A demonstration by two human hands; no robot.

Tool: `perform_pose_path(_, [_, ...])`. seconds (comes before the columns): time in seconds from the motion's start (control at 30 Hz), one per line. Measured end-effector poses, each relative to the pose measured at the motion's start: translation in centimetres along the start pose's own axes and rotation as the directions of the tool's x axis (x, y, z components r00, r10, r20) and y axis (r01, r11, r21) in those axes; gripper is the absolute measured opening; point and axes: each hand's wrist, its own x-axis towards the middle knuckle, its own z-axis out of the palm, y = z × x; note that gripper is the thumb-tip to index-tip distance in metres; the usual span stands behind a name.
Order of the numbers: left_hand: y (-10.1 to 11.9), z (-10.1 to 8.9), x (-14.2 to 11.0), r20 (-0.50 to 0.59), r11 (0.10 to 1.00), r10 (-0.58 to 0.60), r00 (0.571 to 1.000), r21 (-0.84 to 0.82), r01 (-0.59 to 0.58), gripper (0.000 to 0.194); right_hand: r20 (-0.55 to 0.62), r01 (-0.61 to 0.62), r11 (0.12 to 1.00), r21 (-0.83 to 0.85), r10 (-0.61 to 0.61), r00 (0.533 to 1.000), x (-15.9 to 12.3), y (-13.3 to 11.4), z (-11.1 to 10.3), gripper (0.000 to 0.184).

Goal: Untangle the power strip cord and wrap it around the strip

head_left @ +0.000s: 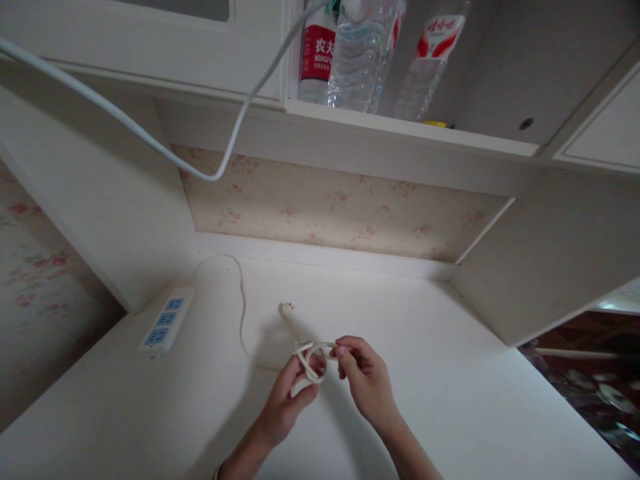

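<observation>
Right hand [365, 373], in the head view, pinches a cream-white cord [315, 379] between the thumb and the first finger, and its other fingers are bent in toward the palm. Left hand [287, 400] is holding the looped part of the same cord: the fingers are curled behind the loops, and the thumb reaches out below them. So the cord is between the two hands, above the white surface [450, 373], making a few loose loops which cross each other. From these loops one length goes away from the person and ends in a plug [287, 309], whose metal pins are visible; I cannot tell if this plug touches the surface or hangs over it. Another length goes from near the left hand across the surface, bends toward the back edge, and then turns to the left side. There, near the side panel [100, 193], lies a white power strip [167, 320] with three blue sockets. Behind the surface is a wall with flowered wallpaper [315, 207]. Above it, a shelf [410, 132] carries several clear plastic bottles [353, 67], some with red labels. A thicker white cable [135, 127] passes across the upper left, in front of the cabinet [150, 57].
</observation>
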Motion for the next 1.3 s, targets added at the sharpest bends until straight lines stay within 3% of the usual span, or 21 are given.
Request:
perform_pose_path(0.13, [0.2,0.1,0.5,-0.043,0.998,-0.014,0.999,-0.064,0.011,0.029,0.018,0.063,0.984,-0.166,-0.061,0.998,0.0,0.6,-0.2,0.020])
perform_pose_path(0.27, [-0.3,-0.6,0.9,-0.196,0.999,0.001,0.981,-0.053,-0.011,0.033,0.065,0.046,0.943,-0.329,-0.026,0.998,-0.4,3.0,-1.0,0.020])
perform_pose_path(0.4, [-0.9,-1.4,1.1,-0.307,0.997,0.009,0.952,-0.076,-0.034,0.037,0.136,0.180,0.851,-0.493,-0.129,0.982,-0.8,5.8,-2.6,0.026])
perform_pose_path(0.53, [-0.5,-1.3,1.3,-0.302,0.998,0.020,0.953,-0.047,-0.036,0.040,-0.075,0.042,0.839,-0.543,-0.098,0.992,0.3,5.4,-5.4,0.036])
perform_pose_path(0.6, [-0.2,-1.0,1.3,-0.291,0.999,0.028,0.956,-0.008,-0.031,0.039,-0.192,-0.032,0.824,-0.565,-0.094,0.977,1.4,4.1,-7.0,0.038])
perform_pose_path(0.7, [-0.3,-0.8,1.3,-0.262,0.997,0.025,0.965,0.078,-0.004,0.033,-0.260,-0.058,0.760,-0.647,-0.149,0.954,2.9,1.9,-9.2,0.039])
perform_pose_path(0.8, [-1.0,-0.9,1.1,-0.257,0.988,0.023,0.966,0.153,0.017,0.034,-0.164,0.066,0.643,-0.763,-0.291,0.942,3.6,-0.1,-10.6,0.037])
perform_pose_path(0.9, [-1.6,-1.2,1.1,-0.270,0.976,0.038,0.962,0.219,0.023,0.040,0.070,0.261,0.441,-0.859,-0.403,0.913,3.6,-1.7,-11.4,0.045])
perform_pose_path(1.03, [-1.9,-1.4,1.3,-0.258,0.969,0.044,0.965,0.245,0.021,0.040,0.309,0.396,0.182,-0.900,-0.374,0.874,3.0,-3.4,-11.5,0.066])
perform_pose_path(1.17, [-1.8,-1.3,1.7,-0.278,0.959,0.088,0.956,0.284,-0.006,0.036,0.337,0.383,0.073,-0.921,-0.343,0.877,2.3,-4.6,-10.8,0.049])
perform_pose_path(1.3, [-1.6,-1.1,2.4,-0.269,0.938,0.126,0.955,0.346,-0.026,0.037,0.348,0.376,0.028,-0.926,-0.316,0.883,2.0,-5.3,-10.1,0.047])
